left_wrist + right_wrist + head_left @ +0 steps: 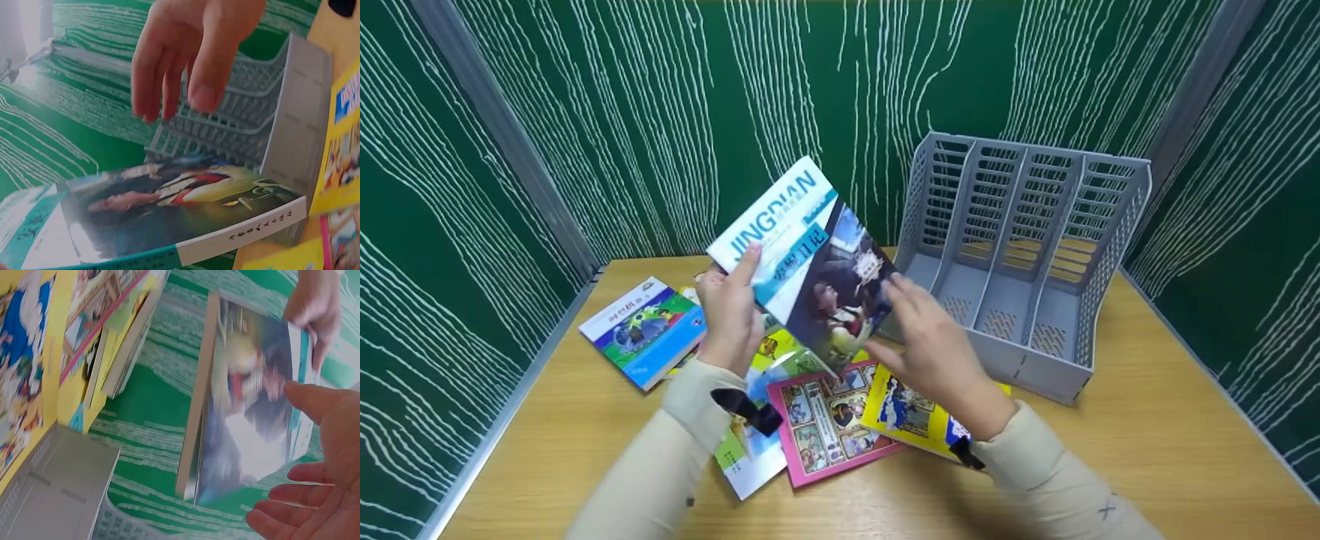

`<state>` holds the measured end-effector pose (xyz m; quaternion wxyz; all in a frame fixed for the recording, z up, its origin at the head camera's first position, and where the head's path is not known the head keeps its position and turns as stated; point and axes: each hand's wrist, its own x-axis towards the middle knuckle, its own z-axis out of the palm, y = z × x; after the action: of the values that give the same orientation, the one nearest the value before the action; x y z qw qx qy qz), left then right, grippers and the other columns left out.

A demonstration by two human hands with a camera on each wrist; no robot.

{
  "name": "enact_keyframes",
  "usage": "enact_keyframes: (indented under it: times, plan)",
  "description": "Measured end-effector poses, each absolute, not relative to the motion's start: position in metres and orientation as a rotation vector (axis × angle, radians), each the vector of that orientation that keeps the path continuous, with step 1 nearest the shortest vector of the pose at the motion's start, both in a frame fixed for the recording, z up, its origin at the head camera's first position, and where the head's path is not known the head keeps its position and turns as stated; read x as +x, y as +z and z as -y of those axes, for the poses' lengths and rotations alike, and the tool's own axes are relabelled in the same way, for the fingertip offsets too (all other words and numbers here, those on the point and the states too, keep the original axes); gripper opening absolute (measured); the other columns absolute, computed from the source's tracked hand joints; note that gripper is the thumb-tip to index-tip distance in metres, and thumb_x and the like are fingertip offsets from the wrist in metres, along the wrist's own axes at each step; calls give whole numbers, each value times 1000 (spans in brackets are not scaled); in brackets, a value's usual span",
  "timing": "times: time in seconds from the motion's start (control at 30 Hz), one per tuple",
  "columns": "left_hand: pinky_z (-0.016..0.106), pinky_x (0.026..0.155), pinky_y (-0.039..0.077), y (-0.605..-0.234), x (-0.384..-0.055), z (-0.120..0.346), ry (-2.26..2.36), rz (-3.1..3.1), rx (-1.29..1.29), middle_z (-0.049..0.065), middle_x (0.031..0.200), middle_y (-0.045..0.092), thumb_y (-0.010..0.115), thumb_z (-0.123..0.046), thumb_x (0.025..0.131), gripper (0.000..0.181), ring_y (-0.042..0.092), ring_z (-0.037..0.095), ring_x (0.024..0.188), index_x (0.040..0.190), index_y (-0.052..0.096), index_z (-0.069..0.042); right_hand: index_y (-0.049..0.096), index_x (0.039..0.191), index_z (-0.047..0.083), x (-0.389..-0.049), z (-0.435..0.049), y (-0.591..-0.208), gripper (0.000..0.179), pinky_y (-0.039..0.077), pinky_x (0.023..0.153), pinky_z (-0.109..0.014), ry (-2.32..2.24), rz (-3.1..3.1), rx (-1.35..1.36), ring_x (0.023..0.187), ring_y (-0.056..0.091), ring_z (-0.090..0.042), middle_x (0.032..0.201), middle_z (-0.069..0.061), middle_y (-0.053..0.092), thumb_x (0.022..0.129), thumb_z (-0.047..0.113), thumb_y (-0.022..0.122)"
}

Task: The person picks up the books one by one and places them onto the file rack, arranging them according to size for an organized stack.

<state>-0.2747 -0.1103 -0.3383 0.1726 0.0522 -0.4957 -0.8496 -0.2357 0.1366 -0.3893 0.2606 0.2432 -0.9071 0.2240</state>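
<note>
We see the left hand [733, 311] grasping a book [802, 262], the thumb lying on the white part of its cover near one edge. The book is up in the air, tilted, above the table [1170, 450] and to the left of a grey rack [1042, 371] with four slots. The right hand [930, 341] grips nothing; we find its fingers spread and loose beside the book's other edge (whether any fingertip touches the cover, we cannot tell). Below the hands we see a pink book [844, 450] between a yellow book [915, 412], close to the rack, and a pale blue book [757, 450]. Off to the left, we notice a blue-and-white book [641, 330] on the table.
</note>
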Motion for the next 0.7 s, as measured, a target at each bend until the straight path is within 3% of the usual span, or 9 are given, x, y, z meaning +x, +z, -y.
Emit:
enact_keyframes:
  times: [0.2,0.47,0.7]
  plan:
    - [36,99,65,-342,-274,84,-2459,1229,249,17,138,74,66,-17,109,36,77,26,119,141,67,0,51,158,0,-234,-113,-386,89,48,121,-58,531,2469,701,150,53,-43,163,-25,52,91,46,88]
    - [39,106,62,-349,-265,59,-2512,1208,351,9,140,73,63,-26,112,38,73,25,126,147,64,-10,40,166,4,-238,-90,-385,96,41,125,-62,453,2596,662,158,42,-44,172,-24,39,94,47,85]
    - [43,113,58,-349,-257,44,-2585,1136,420,8,145,71,63,-29,112,43,70,24,133,150,61,-10,40,166,1,-242,-84,-389,85,43,124,-62,399,2585,551,157,44,-44,171,-23,43,98,29,83]
